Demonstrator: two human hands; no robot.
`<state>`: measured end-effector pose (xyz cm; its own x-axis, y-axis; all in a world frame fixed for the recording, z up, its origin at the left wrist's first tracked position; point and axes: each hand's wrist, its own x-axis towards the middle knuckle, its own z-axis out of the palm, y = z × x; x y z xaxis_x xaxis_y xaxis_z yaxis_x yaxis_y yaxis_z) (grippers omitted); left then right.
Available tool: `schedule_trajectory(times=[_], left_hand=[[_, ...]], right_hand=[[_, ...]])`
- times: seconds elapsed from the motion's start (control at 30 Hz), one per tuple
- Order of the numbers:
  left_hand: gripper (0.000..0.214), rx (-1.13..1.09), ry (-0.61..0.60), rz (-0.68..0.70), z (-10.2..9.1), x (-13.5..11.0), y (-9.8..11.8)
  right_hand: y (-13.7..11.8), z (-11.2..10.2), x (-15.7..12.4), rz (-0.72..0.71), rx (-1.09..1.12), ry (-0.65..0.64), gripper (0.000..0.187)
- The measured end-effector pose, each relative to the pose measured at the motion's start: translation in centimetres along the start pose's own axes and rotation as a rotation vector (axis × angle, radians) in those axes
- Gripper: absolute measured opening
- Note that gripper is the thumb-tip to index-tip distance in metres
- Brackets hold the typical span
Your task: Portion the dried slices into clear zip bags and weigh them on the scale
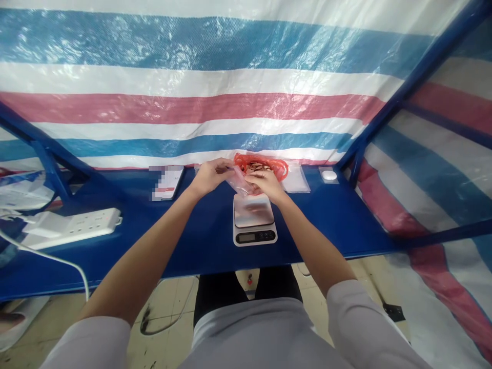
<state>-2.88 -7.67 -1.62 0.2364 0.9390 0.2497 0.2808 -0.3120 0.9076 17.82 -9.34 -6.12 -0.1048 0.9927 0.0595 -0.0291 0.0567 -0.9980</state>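
Behind the scale, my left hand [210, 177] pinches the edge of a clear plastic bag [240, 182]. My right hand [268, 184] reaches to the same bag from the right, fingers bent at its mouth; what they hold is hidden. Just beyond my right hand lies an open red plastic bag [282, 168] with brown flat pieces [257, 167] inside. A white digital scale [254, 219] with a shiny square plate stands nearest me, below both hands. The lower end of the clear bag hangs at the plate's far edge; I cannot tell whether it touches.
Flat clear plastic bags [300, 178] lie to the right of the red bag. Farther right is a small white round object [329, 175] on clear plastic. A white box [171, 182] lies at left, and a power strip [88, 224] with a cable is farther left on the blue table [154, 241].
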Motion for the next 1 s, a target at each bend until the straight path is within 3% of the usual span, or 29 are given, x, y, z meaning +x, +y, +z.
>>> schedule_trajectory(times=[0.13,0.43,0.57,0.8,1.0], left_hand=[[0.024,0.235,0.123,0.221,1.1,-0.7,-0.8],[0.013,0.447,0.25,0.434,3.3,-2.1,-1.1],[0.016,0.339,0.216,0.325,4.1,-2.5,-0.7],[0.037,-0.084,0.213,-0.072,5.3,-2.2,-0.3],[0.045,-0.179,0.17,-0.204,5.0,-1.5,-0.2]], right_hand=[[0.8,0.2,-0.1,0.128,0.078,0.062,0.018],[1.3,-0.3,-0.3,-0.013,0.016,0.118,0.016],[1.4,-0.6,-0.4,-0.183,-0.159,0.165,0.016],[1.2,-0.3,-1.9,-0.297,-0.279,0.124,0.021],[0.7,0.1,-2.7,-0.396,-0.585,0.142,0.018]])
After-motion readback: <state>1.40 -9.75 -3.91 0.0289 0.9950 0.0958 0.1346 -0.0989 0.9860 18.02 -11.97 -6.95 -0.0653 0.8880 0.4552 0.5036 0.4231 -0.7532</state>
